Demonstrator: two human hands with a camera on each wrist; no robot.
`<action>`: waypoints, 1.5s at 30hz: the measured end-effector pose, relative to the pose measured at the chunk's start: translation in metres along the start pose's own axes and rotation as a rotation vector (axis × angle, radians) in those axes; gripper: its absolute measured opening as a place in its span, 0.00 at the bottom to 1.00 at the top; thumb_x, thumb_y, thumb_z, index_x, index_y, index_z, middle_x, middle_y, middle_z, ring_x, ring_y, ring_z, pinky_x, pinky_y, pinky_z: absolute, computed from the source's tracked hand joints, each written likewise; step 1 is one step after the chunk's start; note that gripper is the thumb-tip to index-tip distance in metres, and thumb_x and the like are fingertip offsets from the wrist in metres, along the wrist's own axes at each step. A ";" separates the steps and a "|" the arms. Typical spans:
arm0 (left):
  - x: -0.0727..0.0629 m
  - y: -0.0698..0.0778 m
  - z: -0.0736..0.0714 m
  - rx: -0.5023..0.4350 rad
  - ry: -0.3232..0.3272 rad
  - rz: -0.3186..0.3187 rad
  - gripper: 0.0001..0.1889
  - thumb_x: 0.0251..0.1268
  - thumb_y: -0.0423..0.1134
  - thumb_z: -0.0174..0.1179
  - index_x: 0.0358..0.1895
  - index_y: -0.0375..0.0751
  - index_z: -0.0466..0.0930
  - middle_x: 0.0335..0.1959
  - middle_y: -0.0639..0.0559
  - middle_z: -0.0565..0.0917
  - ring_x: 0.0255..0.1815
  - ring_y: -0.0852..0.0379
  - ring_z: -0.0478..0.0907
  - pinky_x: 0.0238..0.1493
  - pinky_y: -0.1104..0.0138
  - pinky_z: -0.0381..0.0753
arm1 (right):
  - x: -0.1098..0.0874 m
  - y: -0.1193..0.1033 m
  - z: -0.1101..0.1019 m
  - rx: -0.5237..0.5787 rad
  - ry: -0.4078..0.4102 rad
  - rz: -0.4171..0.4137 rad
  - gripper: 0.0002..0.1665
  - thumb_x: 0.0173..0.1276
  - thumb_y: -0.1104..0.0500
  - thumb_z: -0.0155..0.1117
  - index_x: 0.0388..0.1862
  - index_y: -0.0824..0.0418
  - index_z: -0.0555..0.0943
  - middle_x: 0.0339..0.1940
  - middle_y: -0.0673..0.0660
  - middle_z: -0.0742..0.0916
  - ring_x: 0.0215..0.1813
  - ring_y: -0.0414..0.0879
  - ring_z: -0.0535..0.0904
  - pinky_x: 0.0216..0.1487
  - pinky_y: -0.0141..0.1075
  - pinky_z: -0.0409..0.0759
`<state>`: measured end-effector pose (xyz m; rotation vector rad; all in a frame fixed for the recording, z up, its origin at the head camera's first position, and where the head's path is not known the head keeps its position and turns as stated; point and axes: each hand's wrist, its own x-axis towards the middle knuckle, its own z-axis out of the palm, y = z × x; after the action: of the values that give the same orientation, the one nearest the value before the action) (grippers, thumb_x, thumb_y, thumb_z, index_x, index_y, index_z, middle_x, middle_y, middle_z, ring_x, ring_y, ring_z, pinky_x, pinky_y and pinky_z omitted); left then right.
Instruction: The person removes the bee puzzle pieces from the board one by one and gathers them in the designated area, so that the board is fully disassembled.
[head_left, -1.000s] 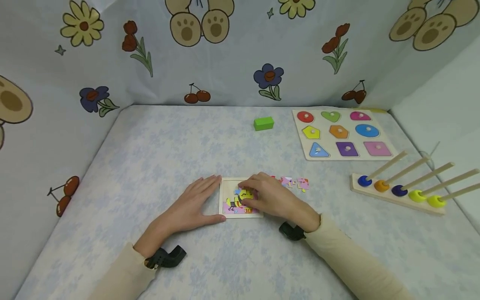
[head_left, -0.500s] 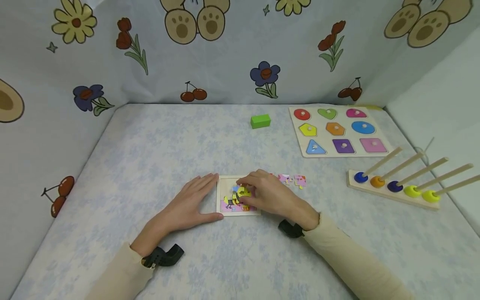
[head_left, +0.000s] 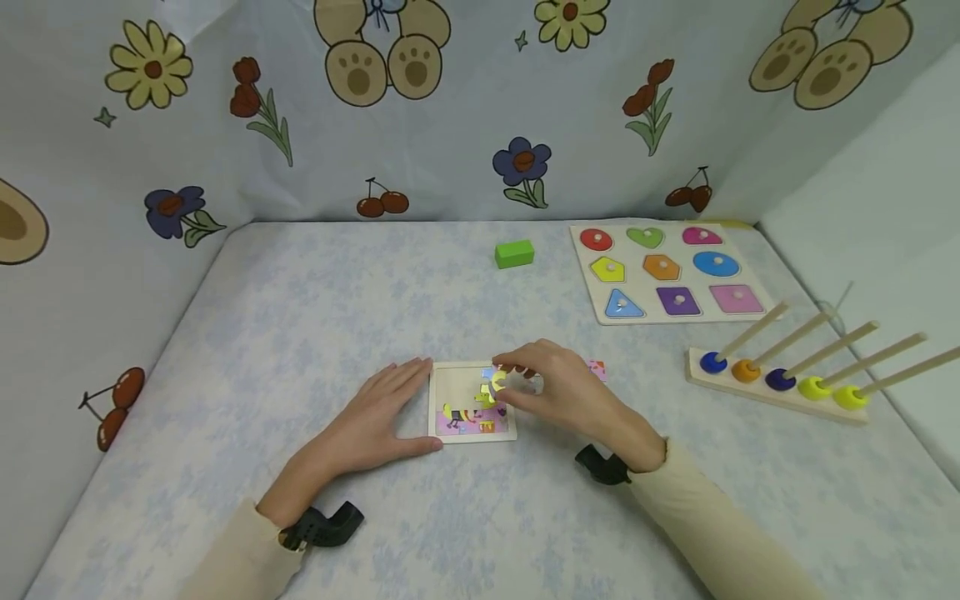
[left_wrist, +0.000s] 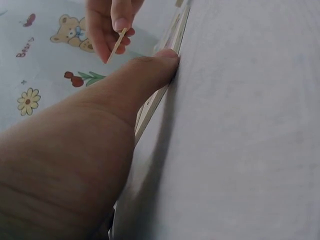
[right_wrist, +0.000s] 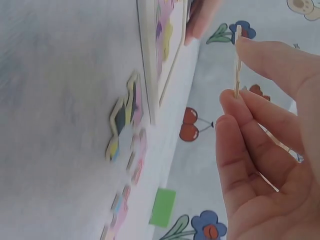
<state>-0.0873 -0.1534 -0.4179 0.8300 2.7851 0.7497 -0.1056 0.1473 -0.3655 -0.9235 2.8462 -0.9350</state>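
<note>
Puzzle piece [right_wrist: 237,67], one, raised

My right grip [head_left: 573,400]: thumb and fingers pinching the piece, by the wooden frame [head_left: 432,404] at 2 o'clock. My left grip [head_left: 375,421]: spread, touching the frame at 9 o'clock. Shape board [head_left: 643,293], one: desk [head_left: 337,308], 2 o'clock from frame.

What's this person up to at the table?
They're handling a small picture puzzle. The left hand lies flat along the left edge of the wooden tray, while the right hand pinches a thin puzzle piece, held up clear of it. The tray is only partly filled, with bare wood showing, and loose pieces lie off to its right.
</note>
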 end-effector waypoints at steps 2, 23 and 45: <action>0.001 -0.001 0.001 0.000 -0.002 -0.001 0.56 0.60 0.66 0.70 0.83 0.41 0.53 0.84 0.46 0.56 0.85 0.46 0.51 0.84 0.45 0.49 | -0.003 0.003 -0.003 -0.001 0.013 0.005 0.25 0.63 0.54 0.80 0.59 0.57 0.87 0.48 0.49 0.90 0.46 0.47 0.83 0.46 0.43 0.87; 0.000 -0.002 0.000 0.003 0.023 0.039 0.57 0.59 0.65 0.71 0.84 0.40 0.52 0.84 0.45 0.57 0.85 0.45 0.52 0.83 0.44 0.50 | -0.039 0.045 -0.028 -0.026 -0.035 0.069 0.26 0.60 0.58 0.81 0.59 0.56 0.87 0.48 0.49 0.90 0.44 0.42 0.83 0.46 0.40 0.88; 0.000 -0.004 0.000 -0.013 0.021 0.038 0.58 0.59 0.65 0.71 0.84 0.40 0.52 0.84 0.45 0.57 0.85 0.46 0.52 0.83 0.44 0.49 | -0.047 0.070 -0.033 -0.094 -0.143 0.118 0.24 0.61 0.54 0.81 0.57 0.53 0.89 0.48 0.50 0.87 0.41 0.40 0.77 0.40 0.32 0.81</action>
<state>-0.0899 -0.1566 -0.4198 0.8797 2.7875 0.7856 -0.1100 0.2358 -0.3849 -0.7845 2.8075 -0.6993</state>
